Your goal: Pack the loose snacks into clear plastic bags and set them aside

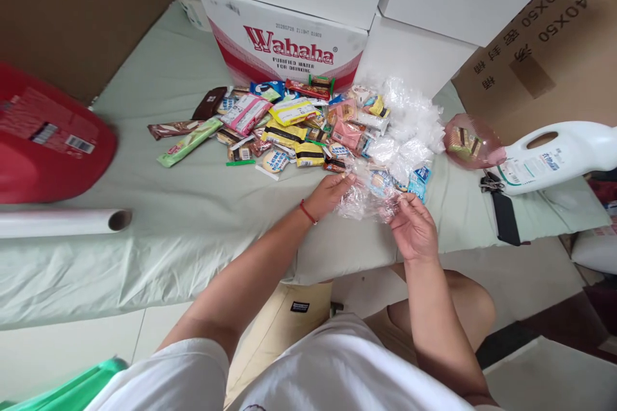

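A clear plastic bag [359,202] is stretched between my two hands over the cloth. My left hand [331,192] pinches its left side, a red string around the wrist. On the right side, the fingers of my right hand [413,223] are closed on the bag's edge. A pale blue wrapped biscuit [380,180] shows at the bag; whether it lies inside or behind, I cannot tell. Just beyond are a heap of wrapped snacks [284,131] and a pile of crumpled clear bags [409,115]. A blue packet [419,181] lies above my right hand.
A Wahaha carton [289,51] and white boxes [424,51] stand behind the heap. To the right are a pink translucent container [475,141] with snacks inside, a white bottle [559,154] and black keys-like item [505,215]. A red container [53,135] and white roll [58,223] lie left.
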`<control>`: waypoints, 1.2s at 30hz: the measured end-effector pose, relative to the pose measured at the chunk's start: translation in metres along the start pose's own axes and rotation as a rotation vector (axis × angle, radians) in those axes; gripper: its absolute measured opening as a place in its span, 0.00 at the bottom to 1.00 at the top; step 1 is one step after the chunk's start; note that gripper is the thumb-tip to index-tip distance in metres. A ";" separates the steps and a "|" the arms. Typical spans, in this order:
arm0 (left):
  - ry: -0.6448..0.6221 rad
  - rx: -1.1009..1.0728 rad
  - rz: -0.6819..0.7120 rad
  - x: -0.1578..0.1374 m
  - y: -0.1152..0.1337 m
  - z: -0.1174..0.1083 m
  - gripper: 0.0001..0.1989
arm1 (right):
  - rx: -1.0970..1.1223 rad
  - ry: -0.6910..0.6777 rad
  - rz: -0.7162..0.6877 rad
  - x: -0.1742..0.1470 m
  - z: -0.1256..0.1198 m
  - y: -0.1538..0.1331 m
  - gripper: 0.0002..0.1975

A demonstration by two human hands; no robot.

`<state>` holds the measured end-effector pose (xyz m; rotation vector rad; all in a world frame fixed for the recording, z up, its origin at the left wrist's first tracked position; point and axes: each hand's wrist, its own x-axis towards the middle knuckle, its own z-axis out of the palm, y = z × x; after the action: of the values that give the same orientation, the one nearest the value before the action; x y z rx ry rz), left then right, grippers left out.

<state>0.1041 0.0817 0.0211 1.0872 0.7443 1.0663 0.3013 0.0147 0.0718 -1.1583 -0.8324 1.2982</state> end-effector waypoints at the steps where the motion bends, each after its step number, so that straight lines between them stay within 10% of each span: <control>1: 0.002 0.020 0.015 0.000 0.000 0.000 0.33 | -0.004 0.018 -0.006 0.000 -0.002 0.000 0.15; 17: 0.415 -0.318 0.010 0.015 -0.007 -0.007 0.25 | -0.030 0.246 -0.106 -0.001 -0.039 0.000 0.17; 31: 0.255 -0.728 -0.121 0.013 0.016 -0.033 0.07 | -0.254 0.216 -0.080 -0.020 -0.058 0.020 0.14; 36: 0.101 -0.448 0.024 0.006 0.014 -0.022 0.29 | -0.274 0.219 -0.098 -0.018 -0.056 0.016 0.15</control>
<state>0.0817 0.0959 0.0276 0.6638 0.5357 1.2427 0.3470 -0.0136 0.0441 -1.4294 -0.9103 0.9766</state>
